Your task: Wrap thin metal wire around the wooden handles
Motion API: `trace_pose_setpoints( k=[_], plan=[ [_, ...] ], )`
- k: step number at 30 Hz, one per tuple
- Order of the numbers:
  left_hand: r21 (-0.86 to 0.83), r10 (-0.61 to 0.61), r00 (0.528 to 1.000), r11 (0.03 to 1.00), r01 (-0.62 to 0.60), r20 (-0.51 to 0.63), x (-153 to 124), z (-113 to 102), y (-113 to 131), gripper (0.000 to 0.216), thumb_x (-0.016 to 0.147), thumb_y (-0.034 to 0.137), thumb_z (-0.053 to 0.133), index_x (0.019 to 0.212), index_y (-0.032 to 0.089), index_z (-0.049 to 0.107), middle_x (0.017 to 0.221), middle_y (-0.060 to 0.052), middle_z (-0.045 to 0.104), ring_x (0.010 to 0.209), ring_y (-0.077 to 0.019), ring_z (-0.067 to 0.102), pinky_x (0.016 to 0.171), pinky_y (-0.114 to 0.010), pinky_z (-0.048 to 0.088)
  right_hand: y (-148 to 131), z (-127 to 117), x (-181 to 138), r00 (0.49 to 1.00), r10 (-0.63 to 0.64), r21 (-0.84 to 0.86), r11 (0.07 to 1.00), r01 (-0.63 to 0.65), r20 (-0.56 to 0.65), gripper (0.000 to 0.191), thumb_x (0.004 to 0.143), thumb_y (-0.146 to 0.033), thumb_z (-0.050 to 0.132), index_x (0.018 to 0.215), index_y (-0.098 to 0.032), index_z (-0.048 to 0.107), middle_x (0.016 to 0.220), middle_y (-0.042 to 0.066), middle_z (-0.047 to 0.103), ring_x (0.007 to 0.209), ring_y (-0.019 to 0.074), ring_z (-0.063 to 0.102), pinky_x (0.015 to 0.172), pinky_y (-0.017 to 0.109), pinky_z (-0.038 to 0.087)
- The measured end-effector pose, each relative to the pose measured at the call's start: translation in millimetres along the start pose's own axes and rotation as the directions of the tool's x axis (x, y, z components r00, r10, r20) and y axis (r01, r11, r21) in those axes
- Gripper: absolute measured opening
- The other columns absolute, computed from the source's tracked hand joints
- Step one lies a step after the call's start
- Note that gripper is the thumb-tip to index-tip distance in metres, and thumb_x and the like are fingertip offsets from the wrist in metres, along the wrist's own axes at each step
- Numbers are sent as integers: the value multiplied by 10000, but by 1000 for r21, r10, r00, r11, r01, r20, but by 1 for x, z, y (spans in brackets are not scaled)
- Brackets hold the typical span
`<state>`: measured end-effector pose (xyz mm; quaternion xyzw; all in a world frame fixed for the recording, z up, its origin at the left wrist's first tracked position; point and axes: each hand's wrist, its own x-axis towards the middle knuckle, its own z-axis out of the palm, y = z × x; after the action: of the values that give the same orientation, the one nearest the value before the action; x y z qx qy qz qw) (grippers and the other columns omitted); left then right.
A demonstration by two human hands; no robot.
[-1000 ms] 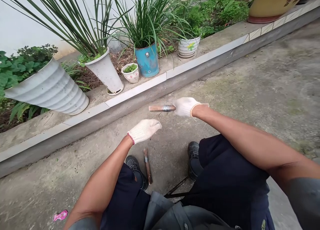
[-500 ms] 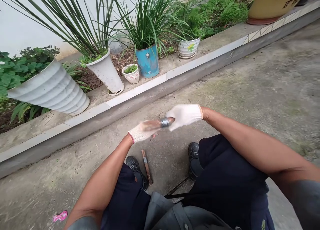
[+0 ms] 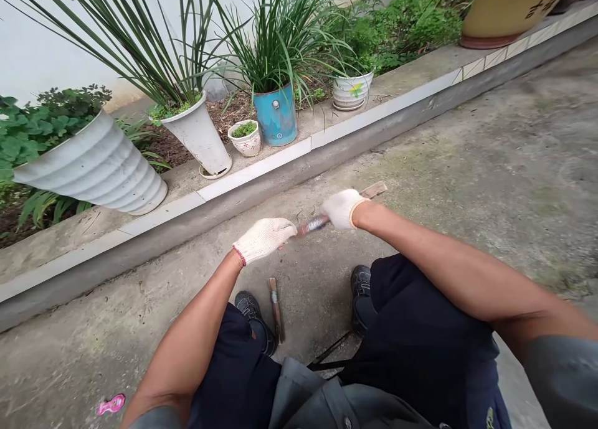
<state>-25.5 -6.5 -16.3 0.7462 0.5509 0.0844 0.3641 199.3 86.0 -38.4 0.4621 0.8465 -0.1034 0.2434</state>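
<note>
A wooden stick wound with silvery wire (image 3: 316, 223) is held out in front of me above the concrete, slanting up to the right. My left hand (image 3: 265, 239), in a white knit glove, is closed at its near left end. Around the stick, just right of the wire winding, my gloved right hand (image 3: 343, 208) is closed and slightly blurred. The stick's pale flat end sticks out beyond that hand. On the ground beside my left shoe lies a second wire-wound wooden piece (image 3: 276, 311).
Along the bed's tiled ledge (image 3: 255, 172) stand a ribbed white planter (image 3: 100, 164), a tall white pot (image 3: 203, 136), a blue pot (image 3: 276, 117) and smaller pots. A pink object (image 3: 111, 405) lies at lower left. My shoes (image 3: 255, 320) flank the ground piece.
The stick now points out to the right past my right hand; before, its blurred brown part lay over my left hand. The ground piece lies at a slightly different angle.
</note>
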Motion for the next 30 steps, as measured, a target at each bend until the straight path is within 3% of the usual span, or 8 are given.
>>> trace_pose_setpoints(
  k=[2, 5, 8, 14, 17, 21, 26, 30],
  plan=[
    [21, -1, 1000, 1000, 1, 9, 0, -2, -1, 460, 980, 542, 444, 918, 187, 729, 696, 13, 646, 680, -175, 605, 687, -271, 440, -8, 10, -7, 968, -234, -18, 971, 237, 96, 251, 639, -207, 751, 888, -180, 772, 835, 108, 732, 816, 266, 681, 730, 352, 457],
    [-1, 4, 999, 1000, -4, 50, 0, -2, -2, 452, 981, 536, 452, 948, 188, 737, 688, 16, 643, 680, -170, 607, 680, -264, 435, -12, 15, -24, 809, -557, 142, 831, 538, 189, 190, 652, -306, 753, 802, -193, 726, 671, 5, 654, 640, 168, 589, 616, 287, 386],
    [-67, 17, 994, 998, -10, 106, -2, 3, -3, 416, 979, 515, 479, 937, 185, 729, 671, 14, 644, 678, -168, 614, 687, -261, 443, -7, 4, -39, 729, -676, 328, 716, 617, 106, 223, 702, -393, 738, 773, -191, 676, 615, -47, 594, 579, 114, 511, 562, 253, 319],
    [-168, 49, 990, 985, -26, 135, -3, 11, 4, 439, 989, 530, 466, 920, 176, 717, 712, -15, 684, 699, -174, 653, 721, -267, 482, 3, -22, -40, 950, -231, 542, 781, 309, -209, 316, 763, -503, 690, 840, -197, 673, 667, -21, 634, 583, 109, 521, 548, 240, 313],
    [-182, 72, 992, 982, -53, 102, -2, 11, 8, 428, 1000, 510, 453, 1051, 184, 726, 708, -1, 673, 737, -175, 663, 757, -265, 489, 12, -26, -28, 954, 37, 628, 760, 167, -298, 366, 849, -541, 588, 940, -205, 700, 745, 28, 693, 631, 146, 580, 573, 258, 365],
    [-164, 48, 989, 986, -25, 137, -4, 9, 8, 441, 992, 521, 463, 1067, 181, 735, 686, 10, 650, 695, -166, 656, 729, -260, 488, 33, -27, -10, 890, 268, 489, 870, -59, -368, 467, 887, -590, 533, 1045, -196, 729, 901, 120, 731, 809, 246, 665, 671, 310, 435],
    [-104, 14, 995, 995, -4, 96, -7, 3, 4, 450, 979, 542, 475, 1031, 185, 743, 694, 9, 667, 657, -162, 651, 710, -265, 481, 36, -14, 6, 957, 264, 234, 944, -231, -119, 365, 808, -345, 655, 1119, -189, 767, 973, 173, 737, 904, 317, 700, 786, 406, 494],
    [-58, -13, 1000, 998, 13, 9, -6, -5, 1, 454, 969, 543, 476, 1014, 186, 753, 728, 4, 681, 649, -162, 637, 698, -271, 470, 9, 6, -2, 993, -50, -14, 999, 52, 110, 267, 643, -200, 750, 906, -168, 784, 839, 128, 727, 818, 286, 685, 756, 388, 484]
  ],
)
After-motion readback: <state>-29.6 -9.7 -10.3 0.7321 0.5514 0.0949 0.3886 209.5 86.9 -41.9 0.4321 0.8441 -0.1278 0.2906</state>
